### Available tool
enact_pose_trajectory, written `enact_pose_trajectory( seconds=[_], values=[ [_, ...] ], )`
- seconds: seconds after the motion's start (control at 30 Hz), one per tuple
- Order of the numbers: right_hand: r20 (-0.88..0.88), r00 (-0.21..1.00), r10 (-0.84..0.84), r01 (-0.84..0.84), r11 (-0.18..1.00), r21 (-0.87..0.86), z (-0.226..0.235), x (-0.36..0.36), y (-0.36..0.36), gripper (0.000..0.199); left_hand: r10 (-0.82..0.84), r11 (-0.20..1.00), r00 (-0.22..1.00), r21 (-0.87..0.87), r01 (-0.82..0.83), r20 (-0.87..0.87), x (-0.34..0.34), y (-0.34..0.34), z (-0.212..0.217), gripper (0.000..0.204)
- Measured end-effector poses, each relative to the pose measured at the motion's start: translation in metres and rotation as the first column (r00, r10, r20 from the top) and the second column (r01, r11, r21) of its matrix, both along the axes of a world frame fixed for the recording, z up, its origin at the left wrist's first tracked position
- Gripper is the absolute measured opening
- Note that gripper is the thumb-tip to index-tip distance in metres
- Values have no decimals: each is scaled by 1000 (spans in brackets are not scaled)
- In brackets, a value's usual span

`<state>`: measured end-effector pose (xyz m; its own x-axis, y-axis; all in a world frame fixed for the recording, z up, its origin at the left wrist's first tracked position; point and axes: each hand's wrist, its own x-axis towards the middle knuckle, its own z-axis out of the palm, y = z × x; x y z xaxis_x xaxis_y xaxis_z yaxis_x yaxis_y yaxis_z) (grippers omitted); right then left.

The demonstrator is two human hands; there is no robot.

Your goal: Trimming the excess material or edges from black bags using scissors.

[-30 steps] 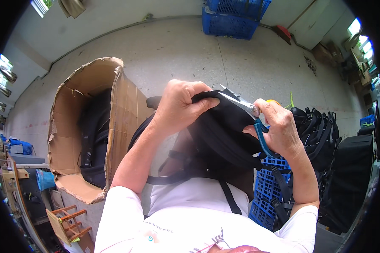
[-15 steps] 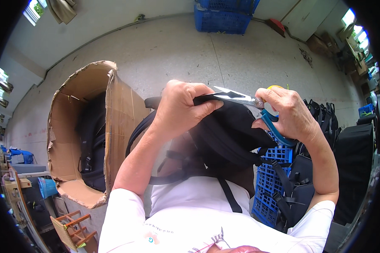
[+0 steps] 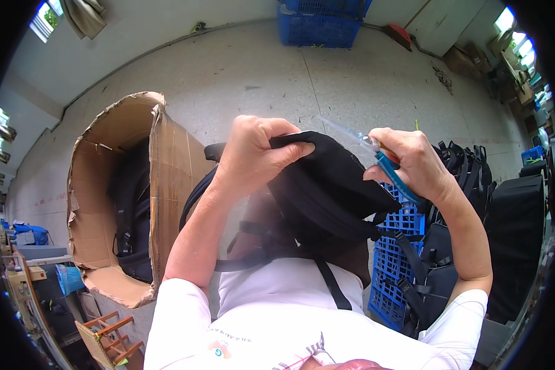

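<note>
My left hand (image 3: 253,161) grips the top edge of a black backpack (image 3: 327,200), pinching the fabric between thumb and fingers. The bag is held up in front of my chest, its straps hanging down over my white shirt. My right hand (image 3: 414,165) is at the bag's right side and holds a small pair of blue-handled scissors (image 3: 393,176). Their pale blades (image 3: 346,131) point up and to the left, just above the bag and apart from my left hand.
An open cardboard box (image 3: 166,185) stands at my left with black backpacks (image 3: 129,213) inside. A blue plastic crate (image 3: 398,253) is under my right arm, beside a pile of black bags (image 3: 468,169). More blue crates (image 3: 320,21) stand at the far wall on the concrete floor.
My right hand has drawn the scissors to the right, off the bag's top edge where the blades lay before. My left hand has kept its grip on the bag.
</note>
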<state>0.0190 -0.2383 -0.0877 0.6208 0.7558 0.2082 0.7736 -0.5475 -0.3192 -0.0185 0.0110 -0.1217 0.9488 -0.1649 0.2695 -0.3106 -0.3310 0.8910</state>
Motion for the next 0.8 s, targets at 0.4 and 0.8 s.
enact_pose_trajectory(
  seconds=[0.4,0.8],
  values=[
    [-81,992,-97,93,994,-54,-12,0,9,59,-14,1000,997,-2,14,-82,7,11,-2,17],
    [-10,1000,-25,26,990,141,-30,-11,21,37,-10,999,999,-46,9,-32,1,17,-13,17]
  ],
)
